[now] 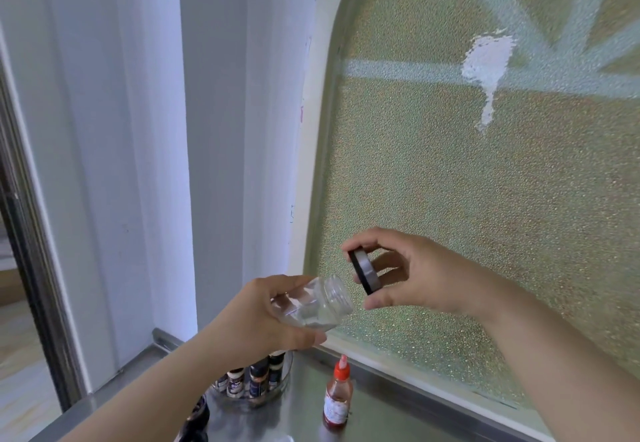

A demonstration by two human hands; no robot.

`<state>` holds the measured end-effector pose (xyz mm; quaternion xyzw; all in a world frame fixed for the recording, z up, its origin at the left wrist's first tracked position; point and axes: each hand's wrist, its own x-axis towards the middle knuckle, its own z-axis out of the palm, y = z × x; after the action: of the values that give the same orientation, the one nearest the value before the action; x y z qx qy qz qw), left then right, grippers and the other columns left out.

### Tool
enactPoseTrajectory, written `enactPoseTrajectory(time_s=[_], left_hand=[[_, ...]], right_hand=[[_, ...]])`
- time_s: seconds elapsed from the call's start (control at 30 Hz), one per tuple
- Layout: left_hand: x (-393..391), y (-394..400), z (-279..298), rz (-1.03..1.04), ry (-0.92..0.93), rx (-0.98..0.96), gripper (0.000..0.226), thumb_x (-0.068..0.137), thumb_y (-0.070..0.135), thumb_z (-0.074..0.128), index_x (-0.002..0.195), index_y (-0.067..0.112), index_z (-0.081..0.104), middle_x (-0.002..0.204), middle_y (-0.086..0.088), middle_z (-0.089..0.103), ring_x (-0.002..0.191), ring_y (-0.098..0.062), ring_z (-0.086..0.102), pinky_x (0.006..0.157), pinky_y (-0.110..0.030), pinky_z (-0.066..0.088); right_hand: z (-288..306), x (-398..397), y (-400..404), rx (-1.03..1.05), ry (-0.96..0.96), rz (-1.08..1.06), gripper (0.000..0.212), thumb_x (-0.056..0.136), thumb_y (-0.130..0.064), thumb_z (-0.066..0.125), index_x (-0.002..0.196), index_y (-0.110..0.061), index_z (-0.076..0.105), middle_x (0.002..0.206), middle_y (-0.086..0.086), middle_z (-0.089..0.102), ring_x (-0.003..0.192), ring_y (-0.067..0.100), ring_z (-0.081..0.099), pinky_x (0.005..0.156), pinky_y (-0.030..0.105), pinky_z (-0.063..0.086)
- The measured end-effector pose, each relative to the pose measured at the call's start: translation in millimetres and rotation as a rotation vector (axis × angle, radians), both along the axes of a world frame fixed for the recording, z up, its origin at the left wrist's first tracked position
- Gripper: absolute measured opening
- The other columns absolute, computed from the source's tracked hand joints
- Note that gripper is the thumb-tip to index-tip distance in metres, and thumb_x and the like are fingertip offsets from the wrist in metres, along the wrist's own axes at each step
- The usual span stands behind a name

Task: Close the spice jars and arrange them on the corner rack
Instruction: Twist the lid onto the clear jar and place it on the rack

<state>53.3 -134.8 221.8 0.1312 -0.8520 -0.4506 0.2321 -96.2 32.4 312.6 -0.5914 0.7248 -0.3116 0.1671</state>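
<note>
One clear jar (313, 304) in left hand (266, 317); black lid (362, 275) in right hand (415, 275).

Bright, even daylight, diffused through the frosted window (485, 182) and falling softly from the right. Faint glare on the steel counter (381, 407), with dull reflections of the small bottles standing there. Shadows weak, soft-edged; dimmer toward the doorway at far left. Slight overall softness, with mild motion blur on the hands and the clear jar (311, 303). Strong wide-angle bending of straight lines near the edges, most noticeably along the left door frame.
</note>
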Motion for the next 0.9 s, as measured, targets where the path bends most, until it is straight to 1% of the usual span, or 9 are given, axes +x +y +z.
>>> enactPoseTrajectory(time_s=[0.07,0.2,0.33,0.5,0.6,0.67,0.73,0.8,0.9], left_hand=[[1,2,0,0.007,0.027,0.022,0.069,0.047,0.038,0.086,0.111,0.034,0.061,0.104,0.002,0.068,0.094,-0.019,0.063,0.083,-0.037,0.055],[2,10,7,0.025,0.094,0.003,0.063,0.053,0.025,0.087,0.11,0.03,0.062,0.096,0.004,0.066,0.084,-0.011,0.061,0.07,-0.015,0.05],[2,14,9,0.071,0.143,-0.208,0.062,0.051,0.043,0.081,0.105,0.05,0.053,0.098,0.021,0.053,0.091,-0.003,0.052,0.074,-0.005,0.039],[2,16,13,0.089,0.166,-0.387,0.067,0.051,0.058,0.063,0.115,0.043,0.049,0.098,0.023,0.051,0.098,0.005,0.042,0.08,-0.001,0.032],[3,13,13,0.102,0.142,-0.299,0.064,0.051,0.051,0.073,0.11,0.051,0.047,0.095,0.022,0.053,0.095,0.0,0.047,0.077,-0.002,0.036],[4,10,13,0.123,0.131,-0.241,0.064,0.055,0.038,0.082,0.111,0.046,0.051,0.091,0.019,0.054,0.088,-0.006,0.052,0.072,-0.002,0.038],[4,8,14,0.142,0.121,-0.238,0.064,0.057,0.032,0.083,0.113,0.04,0.053,0.091,0.019,0.054,0.087,-0.006,0.054,0.07,-0.003,0.039],[4,8,16,0.139,0.108,-0.261,0.065,0.058,0.032,0.083,0.115,0.039,0.053,0.093,0.018,0.054,0.087,-0.005,0.053,0.071,-0.005,0.041],[3,12,21,0.122,0.071,-0.331,0.067,0.058,0.036,0.082,0.117,0.04,0.052,0.095,0.019,0.055,0.087,-0.002,0.051,0.073,-0.005,0.041]], right_hand=[[-2,4,-4,0.046,0.065,-0.012,0.058,0.063,-0.023,0.084,0.106,-0.05,0.056,0.098,-0.018,0.065,0.086,0.0,0.066,0.074,0.011,0.051],[-8,9,-12,0.038,0.106,-0.04,0.053,0.059,-0.045,0.082,0.105,-0.048,0.057,0.095,-0.013,0.068,0.082,0.002,0.066,0.08,0.027,0.054],[-7,16,-16,0.078,-0.011,-0.065,0.038,0.074,-0.044,0.072,0.1,-0.019,0.062,0.064,-0.003,0.07,0.058,0.011,0.068,0.055,0.024,0.053],[-11,19,-23,0.262,-0.099,-0.193,0.078,0.082,-0.07,0.038,0.092,0.004,0.061,0.055,0.013,0.065,0.04,0.019,0.059,0.039,0.019,0.044],[-11,16,-21,0.277,-0.226,-0.155,0.097,0.063,-0.081,0.032,0.117,-0.004,0.058,0.094,0.014,0.073,0.068,0.02,0.072,0.057,0.026,0.058],[-8,12,-16,0.192,-0.143,-0.047,0.085,0.065,-0.075,0.046,0.14,-0.037,0.035,0.135,-0.008,0.053,0.104,0.011,0.064,0.085,0.031,0.055],[-2,11,-11,0.137,0.028,0.016,0.067,0.073,-0.056,0.064,0.131,-0.058,0.03,0.14,-0.023,0.04,0.119,0.001,0.051,0.101,0.032,0.043],[-2,10,-12,0.099,0.121,-0.021,0.048,0.081,-0.043,0.064,0.124,-0.051,0.046,0.131,-0.017,0.053,0.108,0.003,0.059,0.096,0.033,0.048],[-6,16,-20,0.078,0.102,-0.104,0.037,0.087,-0.052,0.05,0.104,-0.022,0.063,0.099,0.002,0.072,0.076,0.014,0.072,0.074,0.033,0.059]])
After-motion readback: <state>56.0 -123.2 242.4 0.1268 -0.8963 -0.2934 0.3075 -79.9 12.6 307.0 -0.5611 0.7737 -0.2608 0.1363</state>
